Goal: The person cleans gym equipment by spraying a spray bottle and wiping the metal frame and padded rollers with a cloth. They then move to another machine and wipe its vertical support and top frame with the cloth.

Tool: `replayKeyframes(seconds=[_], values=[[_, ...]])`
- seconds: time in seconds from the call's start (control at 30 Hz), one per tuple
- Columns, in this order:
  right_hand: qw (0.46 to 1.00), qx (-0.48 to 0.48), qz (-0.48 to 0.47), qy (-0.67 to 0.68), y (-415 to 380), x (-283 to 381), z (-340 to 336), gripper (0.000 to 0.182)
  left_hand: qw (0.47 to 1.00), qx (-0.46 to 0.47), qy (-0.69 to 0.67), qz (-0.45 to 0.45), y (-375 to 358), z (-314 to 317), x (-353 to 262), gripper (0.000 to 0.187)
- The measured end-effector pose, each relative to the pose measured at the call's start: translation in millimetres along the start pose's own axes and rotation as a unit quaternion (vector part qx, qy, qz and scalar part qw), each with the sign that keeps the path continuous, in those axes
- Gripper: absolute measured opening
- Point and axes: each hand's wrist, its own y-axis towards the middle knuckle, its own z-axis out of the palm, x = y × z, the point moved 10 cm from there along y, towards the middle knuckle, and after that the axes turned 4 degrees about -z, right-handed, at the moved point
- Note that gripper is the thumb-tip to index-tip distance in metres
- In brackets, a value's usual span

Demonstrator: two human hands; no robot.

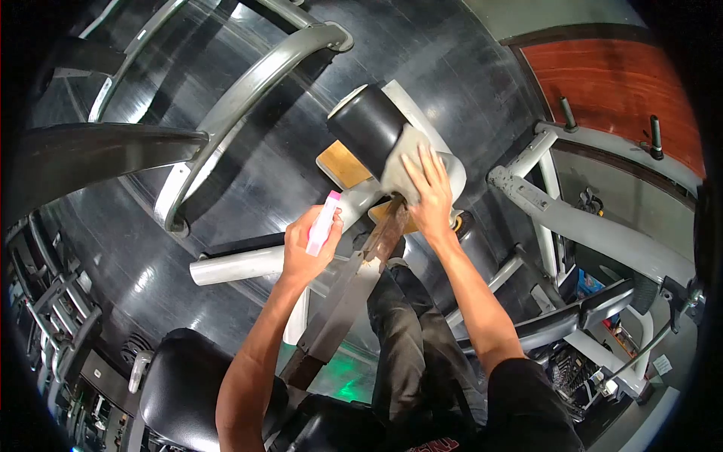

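My left hand point(305, 242) is wrapped round a small white-and-pink bottle point(322, 224), its bright pink top pointing up and away from me. My right hand point(429, 192) lies over a grey cloth point(401, 162), fingers extended along it and the thumb hidden. The cloth is pressed against the end of a black padded roller point(369, 124) on a gym machine. Below the cloth a worn dark metal beam point(350, 294) runs back toward my body. Next to the roller is a yellowish wooden-looking plate point(345, 164).
A curved silver frame point(248, 83) arches over the black floor at upper left. A black padded seat point(184, 384) stands at lower left. To the right are a thick grey machine arm point(595, 230) and a black bench pad point(542, 324). My legs straddle close to the beam.
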Motion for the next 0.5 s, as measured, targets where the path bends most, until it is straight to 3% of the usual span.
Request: replayKeyframes(seconds=[0.07,0.27,0.37,0.5], values=[[0.997,-0.027,-0.026,-0.067,40.4,19.5,8.5,0.09,0.999,0.007,-0.009,-0.032,-0.5,1.3,4.2,0.012],[0.995,-0.058,-0.074,-0.041,147.4,63.2,38.4,0.081,0.999,0.007,-0.003,-0.045,0.2,1.0,6.0,0.012],[0.994,-0.035,-0.1,-0.042,136.9,60.0,36.5,0.077,0.999,0.008,0.001,-0.047,-0.2,0.7,3.4,0.012],[0.995,-0.002,-0.09,-0.042,63.1,43.1,6.7,0.083,0.995,0.024,-0.025,-0.089,-1.5,4.1,11.0,0.013]])
